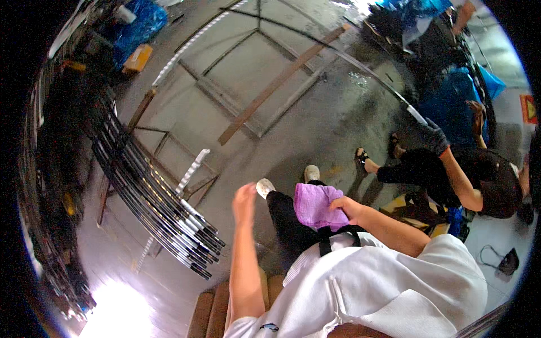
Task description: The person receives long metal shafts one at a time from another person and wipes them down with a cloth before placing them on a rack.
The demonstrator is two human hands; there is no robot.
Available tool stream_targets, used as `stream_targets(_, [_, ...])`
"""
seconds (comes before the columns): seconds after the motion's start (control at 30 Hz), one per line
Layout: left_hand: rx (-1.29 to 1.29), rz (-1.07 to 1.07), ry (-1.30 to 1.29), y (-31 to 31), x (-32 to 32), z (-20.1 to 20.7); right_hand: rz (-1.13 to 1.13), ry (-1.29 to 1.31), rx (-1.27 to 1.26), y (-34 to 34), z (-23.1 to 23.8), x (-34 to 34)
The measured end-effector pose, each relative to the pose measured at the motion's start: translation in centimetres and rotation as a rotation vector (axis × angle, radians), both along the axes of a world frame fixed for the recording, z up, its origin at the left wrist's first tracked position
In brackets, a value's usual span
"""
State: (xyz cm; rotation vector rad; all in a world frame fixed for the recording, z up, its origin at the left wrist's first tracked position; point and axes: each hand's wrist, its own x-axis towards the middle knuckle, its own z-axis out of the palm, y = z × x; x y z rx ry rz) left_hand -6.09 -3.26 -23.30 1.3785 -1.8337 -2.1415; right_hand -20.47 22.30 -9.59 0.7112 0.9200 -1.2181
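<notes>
A pink-purple cloth point(318, 207) hangs in front of my lap, with my right hand point(350, 209) closed on its right side. The cloth looks folded or bunched. My left hand point(244, 205) is raised to the left of the cloth, apart from it. Its fingers are smeared, so I cannot make out whether they hold anything. Left of that hand lies a bundle of long, thin dark rods point(152, 203) with shiny ends, resting across a metal frame. The hand does not touch the rods.
Metal frames point(259, 127) with a brown bar point(282, 84) across them stand ahead. At right, a seated co-worker's dark-gloved hand point(433, 138) grips a long thin rod point(377, 76). A brown padded seat point(214, 310) is under me. An orange box point(137, 58) and blue plastic point(143, 25) lie far left.
</notes>
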Motion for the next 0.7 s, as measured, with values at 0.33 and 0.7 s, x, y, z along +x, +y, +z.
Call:
stream_targets(0.33, [0.937, -0.182, 0.435, 29.2, -34.8, 10.7, -0.335, 0.296, 0.048, 15.7, 5.4, -4.5])
stream_targets(0.7, [0.65, 0.293, 0.935, 23.9, -39.0, 17.9, -0.541, 0.611, -0.093, 22.6, 6.0, -5.6])
